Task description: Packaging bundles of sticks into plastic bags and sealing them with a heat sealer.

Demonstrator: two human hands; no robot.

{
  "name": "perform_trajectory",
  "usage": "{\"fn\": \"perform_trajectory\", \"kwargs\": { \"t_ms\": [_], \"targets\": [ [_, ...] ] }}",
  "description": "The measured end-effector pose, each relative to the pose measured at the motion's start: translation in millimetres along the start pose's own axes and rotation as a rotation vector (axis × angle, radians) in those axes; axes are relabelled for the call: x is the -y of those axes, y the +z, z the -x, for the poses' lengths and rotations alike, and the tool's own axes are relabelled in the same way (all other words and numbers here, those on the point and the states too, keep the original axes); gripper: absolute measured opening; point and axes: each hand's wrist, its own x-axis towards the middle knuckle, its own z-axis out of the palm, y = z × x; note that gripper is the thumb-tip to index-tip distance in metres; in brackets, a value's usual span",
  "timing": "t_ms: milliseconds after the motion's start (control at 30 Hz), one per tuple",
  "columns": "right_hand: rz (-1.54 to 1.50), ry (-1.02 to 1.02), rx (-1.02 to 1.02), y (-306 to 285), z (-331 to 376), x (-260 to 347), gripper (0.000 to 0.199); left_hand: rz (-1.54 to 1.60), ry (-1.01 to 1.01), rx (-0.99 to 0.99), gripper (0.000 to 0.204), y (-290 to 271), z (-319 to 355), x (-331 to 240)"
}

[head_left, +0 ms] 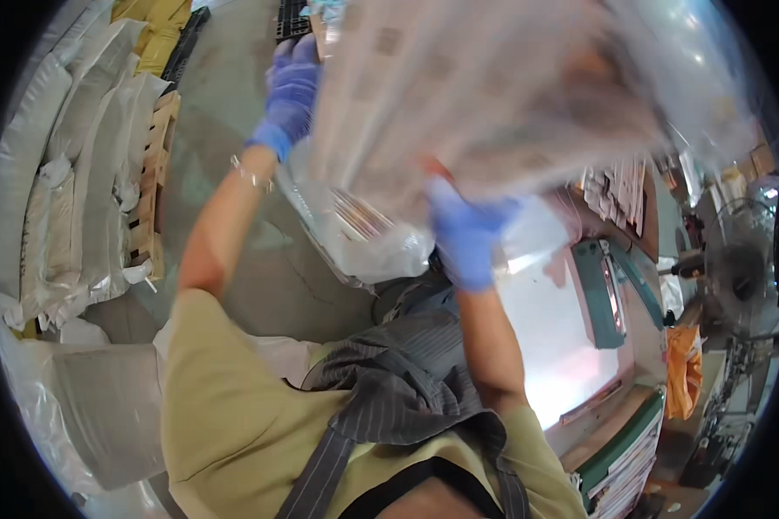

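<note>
A large, translucent plastic bag [459,104], blurred by motion, spans the upper middle of the head view. Faint rows of brownish marks show on or through it. At its left edge my left hand [287,99], in a blue glove, grips it with the fingers partly hidden. My right hand [469,229], gloved in blue too, holds its near edge from below, the fingers smeared. Just under the bag, between my forearms, sits a clear plastic-wrapped bundle [381,238] with striped, stacked contents.
White sacks [86,156] are stacked on a wooden pallet [154,173] at left. To the right is a bright white tabletop [545,329] bearing a grey-green device [599,294]. A fan [740,259] and an orange bag [684,372] stand farther right. A grey bin-like block [104,415] is lower left.
</note>
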Motion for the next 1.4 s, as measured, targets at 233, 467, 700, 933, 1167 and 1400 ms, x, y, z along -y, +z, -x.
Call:
{"fn": "perform_trajectory", "kwargs": {
  "t_ms": [233,467,700,933,1167,1400],
  "targets": [
    [-0.646,0.31,0.488,92,69,32,0.065,1.187,-0.808,0.371,0.05,-22,34,130],
    [-0.326,0.194,1.148,202,151,-25,0.054,0.002,-0.129,0.576,0.058,-27,30,41],
    [-0.719,0.163,0.815,144,104,-30,0.048,0.04,0.227,0.017,0.043,91,45,-128],
    [-0.01,0.537,0.167,-83,235,-157,0.026,0.481,0.193,0.907,0.007,327,54,-178],
    [-0.292,0.962,-0.07,-107,234,-209,0.029,0.301,0.232,0.839,0.022,367,83,-209],
    [-0.149,0.678,-0.341,-72,159,-264,0.016,0.32,0.261,0.562,0.016,363,79,-249]
  ]
}}
